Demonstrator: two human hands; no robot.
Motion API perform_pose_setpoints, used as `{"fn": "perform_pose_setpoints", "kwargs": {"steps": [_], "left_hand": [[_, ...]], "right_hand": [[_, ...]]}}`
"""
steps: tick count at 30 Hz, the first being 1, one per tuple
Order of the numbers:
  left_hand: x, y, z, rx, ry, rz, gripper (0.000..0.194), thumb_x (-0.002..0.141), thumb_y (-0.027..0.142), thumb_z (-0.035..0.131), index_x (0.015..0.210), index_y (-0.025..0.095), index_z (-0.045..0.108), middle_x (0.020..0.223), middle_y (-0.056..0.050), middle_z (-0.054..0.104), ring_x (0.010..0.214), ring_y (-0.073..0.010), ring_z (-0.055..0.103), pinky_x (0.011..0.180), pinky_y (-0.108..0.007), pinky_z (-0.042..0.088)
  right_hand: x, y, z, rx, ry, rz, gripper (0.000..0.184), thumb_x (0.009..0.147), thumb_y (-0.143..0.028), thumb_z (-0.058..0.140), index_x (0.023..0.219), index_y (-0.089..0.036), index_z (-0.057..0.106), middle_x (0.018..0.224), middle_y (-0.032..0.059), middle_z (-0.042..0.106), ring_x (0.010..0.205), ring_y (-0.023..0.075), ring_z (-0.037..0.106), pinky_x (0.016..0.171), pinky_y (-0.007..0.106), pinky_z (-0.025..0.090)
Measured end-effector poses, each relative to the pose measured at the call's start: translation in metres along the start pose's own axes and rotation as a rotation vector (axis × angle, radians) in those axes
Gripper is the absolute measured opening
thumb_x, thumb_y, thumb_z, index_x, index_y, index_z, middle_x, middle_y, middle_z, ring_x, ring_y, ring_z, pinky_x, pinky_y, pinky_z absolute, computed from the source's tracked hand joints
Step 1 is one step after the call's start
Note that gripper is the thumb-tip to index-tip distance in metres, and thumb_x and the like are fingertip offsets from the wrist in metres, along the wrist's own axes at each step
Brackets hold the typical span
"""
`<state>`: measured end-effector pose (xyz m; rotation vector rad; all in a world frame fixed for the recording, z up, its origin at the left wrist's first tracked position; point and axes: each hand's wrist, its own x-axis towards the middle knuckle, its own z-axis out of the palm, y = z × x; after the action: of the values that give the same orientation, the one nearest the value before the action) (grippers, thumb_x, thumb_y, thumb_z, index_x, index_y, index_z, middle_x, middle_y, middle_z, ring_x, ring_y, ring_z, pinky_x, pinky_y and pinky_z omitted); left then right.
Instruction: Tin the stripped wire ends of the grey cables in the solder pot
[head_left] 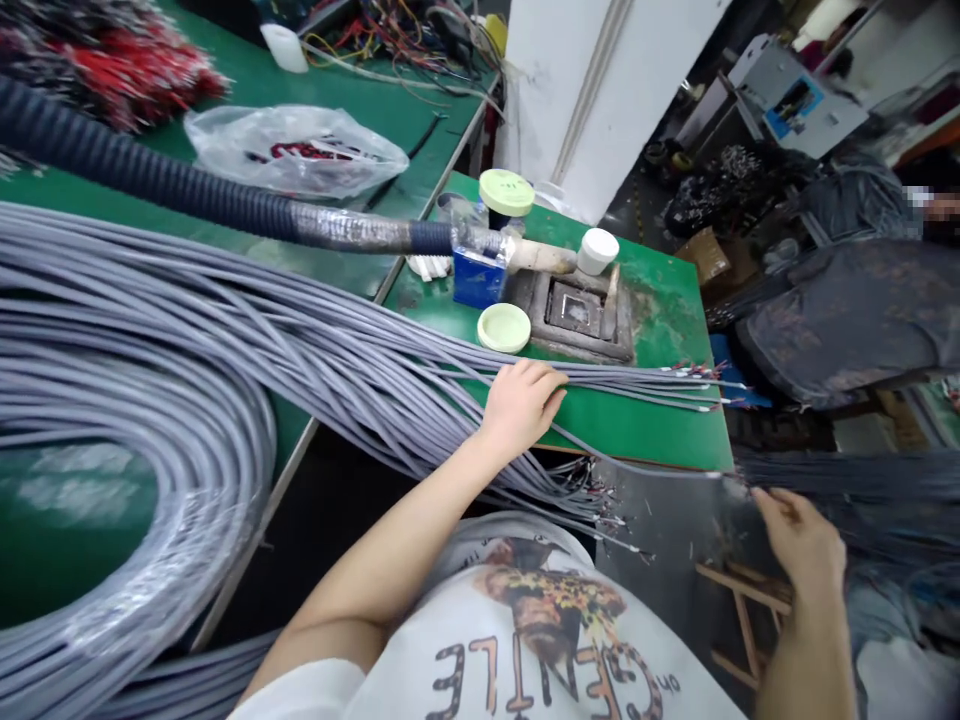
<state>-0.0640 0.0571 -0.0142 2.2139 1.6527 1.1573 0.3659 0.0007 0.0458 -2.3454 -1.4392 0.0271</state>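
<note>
The left hand lies flat, fingers together, on a bundle of countless gray cables running across the green bench from one large coil. Many cable ends already show bare tips; the coiled remainder's ends are hidden. The right hand's fingers curl at dark strands, grip unclear.

A coil of cables is lying at the left of the frame, its strands running rightward across a workbench. A solder pot is sitting on that bench behind the strands, while a plastic bag is lying on a second bench at upper left.
</note>
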Motion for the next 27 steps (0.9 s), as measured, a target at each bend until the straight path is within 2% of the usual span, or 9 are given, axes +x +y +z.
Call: {"fn": "perform_pose_setpoints", "kwargs": {"steps": [2, 4, 9, 11, 13, 16, 19, 23, 27], "left_hand": [[0.017, 0.004, 0.010, 0.146, -0.098, 0.057, 0.020, 0.088, 0.027, 0.057, 0.106, 0.019, 0.062, 0.101, -0.009, 0.065, 0.096, -0.0250, 0.054, 0.074, -0.037, 0.038], [0.030, 0.007, 0.021, 0.270, -0.165, 0.112, 0.018, 0.086, 0.025, 0.059, 0.102, 0.017, 0.062, 0.098, -0.010, 0.062, 0.096, -0.0276, 0.053, 0.074, -0.038, 0.037], [0.044, 0.006, 0.034, 0.392, -0.252, 0.300, 0.012, 0.088, 0.016, 0.049, 0.089, 0.015, 0.060, 0.089, -0.011, 0.060, 0.088, -0.0261, 0.055, 0.070, -0.037, 0.039], [0.046, 0.005, 0.032, 0.395, -0.260, 0.357, 0.013, 0.088, 0.016, 0.048, 0.085, 0.015, 0.061, 0.086, -0.010, 0.060, 0.085, -0.0251, 0.055, 0.069, -0.036, 0.041], [0.047, 0.007, 0.027, 0.392, -0.234, 0.383, 0.015, 0.088, 0.015, 0.047, 0.082, 0.015, 0.061, 0.081, -0.009, 0.060, 0.082, -0.0244, 0.056, 0.069, -0.035, 0.042], [0.047, 0.013, 0.015, 0.336, -0.138, 0.384, 0.015, 0.087, 0.015, 0.047, 0.084, 0.015, 0.062, 0.079, -0.008, 0.062, 0.081, -0.0227, 0.057, 0.071, -0.034, 0.044], [0.039, 0.020, 0.002, 0.194, -0.061, 0.342, 0.014, 0.088, 0.017, 0.049, 0.092, 0.016, 0.062, 0.083, -0.006, 0.065, 0.081, -0.0195, 0.059, 0.075, -0.031, 0.046], [0.017, 0.026, -0.003, 0.033, -0.122, 0.293, 0.013, 0.088, 0.019, 0.050, 0.094, 0.017, 0.061, 0.081, -0.004, 0.065, 0.077, -0.0169, 0.060, 0.073, -0.029, 0.048], [-0.006, 0.031, 0.001, -0.057, -0.244, 0.286, 0.017, 0.088, 0.020, 0.050, 0.097, 0.017, 0.064, 0.081, -0.005, 0.067, 0.075, -0.0165, 0.060, 0.072, -0.029, 0.049]], "right_hand": [[-0.023, 0.013, 0.007, 0.103, -0.095, 0.058, 0.041, 0.065, -0.054, 0.069, 0.087, -0.019, 0.070, 0.072, 0.0107, 0.072, 0.070, 0.0307, 0.070, 0.069, 0.045, 0.057], [-0.047, -0.005, 0.020, 0.370, -0.319, 0.056, 0.046, 0.072, -0.053, 0.065, 0.099, -0.015, 0.068, 0.082, 0.0113, 0.074, 0.071, 0.0250, 0.071, 0.068, 0.038, 0.058], [-0.090, -0.108, 0.064, 0.778, -1.119, -0.148, 0.032, 0.079, -0.041, 0.066, 0.098, -0.016, 0.069, 0.077, 0.0061, 0.072, 0.060, 0.0148, 0.066, 0.056, 0.027, 0.054], [-0.096, -0.144, 0.083, 0.952, -1.309, -0.138, 0.031, 0.080, -0.040, 0.065, 0.096, -0.014, 0.068, 0.077, 0.0060, 0.071, 0.057, 0.0136, 0.065, 0.051, 0.024, 0.052], [-0.094, -0.172, 0.099, 1.159, -1.400, -0.049, 0.034, 0.078, -0.041, 0.068, 0.099, -0.014, 0.065, 0.078, 0.0064, 0.071, 0.058, 0.0145, 0.066, 0.049, 0.024, 0.051], [-0.077, -0.197, 0.107, 1.486, -1.290, 0.063, 0.036, 0.080, -0.041, 0.067, 0.106, -0.017, 0.061, 0.086, 0.0074, 0.073, 0.069, 0.0167, 0.069, 0.056, 0.026, 0.055], [-0.046, -0.202, 0.101, 1.730, -0.966, 0.165, 0.028, 0.087, -0.041, 0.058, 0.103, -0.018, 0.061, 0.093, 0.0075, 0.074, 0.084, 0.0181, 0.070, 0.068, 0.029, 0.057], [-0.007, -0.182, 0.090, 1.834, -0.600, 0.274, 0.027, 0.091, -0.039, 0.051, 0.098, -0.017, 0.063, 0.094, 0.0059, 0.073, 0.087, 0.0154, 0.069, 0.076, 0.028, 0.057], [0.015, -0.151, 0.087, 1.776, -0.257, 0.238, 0.022, 0.083, -0.039, 0.063, 0.091, -0.019, 0.058, 0.077, 0.0006, 0.072, 0.072, 0.0133, 0.070, 0.074, 0.030, 0.058]]}}
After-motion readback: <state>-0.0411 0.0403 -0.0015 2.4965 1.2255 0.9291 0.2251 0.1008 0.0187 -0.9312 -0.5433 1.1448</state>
